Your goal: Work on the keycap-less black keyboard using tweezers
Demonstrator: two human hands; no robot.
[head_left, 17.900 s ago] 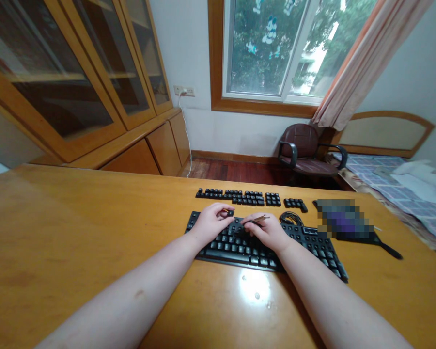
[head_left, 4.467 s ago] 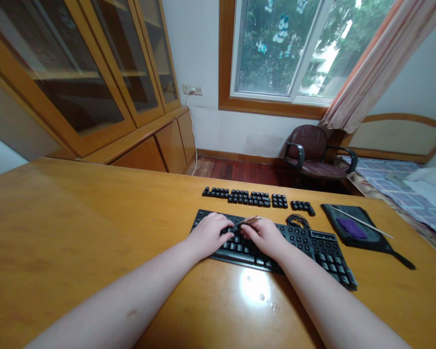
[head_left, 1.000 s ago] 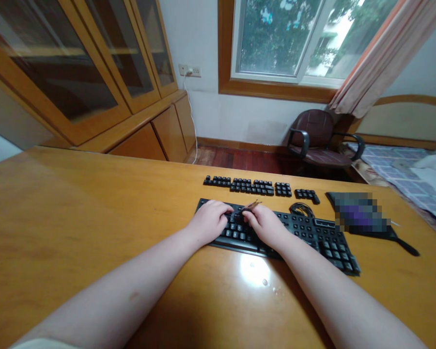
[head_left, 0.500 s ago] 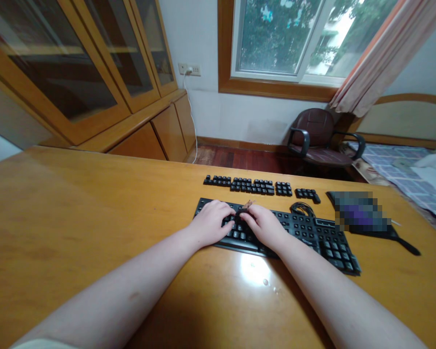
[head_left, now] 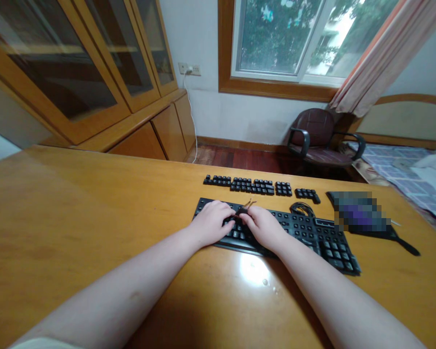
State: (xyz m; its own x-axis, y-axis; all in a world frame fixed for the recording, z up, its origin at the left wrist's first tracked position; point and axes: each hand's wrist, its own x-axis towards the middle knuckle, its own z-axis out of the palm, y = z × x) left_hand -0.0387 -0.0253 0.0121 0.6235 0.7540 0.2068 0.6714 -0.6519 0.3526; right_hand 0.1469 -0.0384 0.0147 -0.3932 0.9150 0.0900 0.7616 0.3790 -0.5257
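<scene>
A black keyboard [head_left: 300, 224] lies on the wooden desk, many of its upper key positions bare of caps, with keycaps still on the lower rows and number pad. Over its middle, my right hand [head_left: 265, 225] pinches a small keycap puller [head_left: 242, 211] with a dark handle and two thin brownish wire prongs pointing up and away. My left hand [head_left: 212, 223] rests on the keyboard's left part, fingers curled, fingertips meeting the puller's left side. The hands hide the keys beneath them and part of the puller.
Rows of loose black keycaps [head_left: 252, 185] lie behind the keyboard. A coiled cable [head_left: 302, 209] sits at its back edge. To the right is a dark pouch with a strap [head_left: 407, 245], partly blurred. Beyond the desk [head_left: 94, 208] stand a chair [head_left: 314, 131] and a glass-door cabinet [head_left: 105, 111].
The puller has turned slightly between my fingers, and its wire prongs now show longer and more spread. Both hands stay nearly in place; keyboard and loose keycaps have not moved.
</scene>
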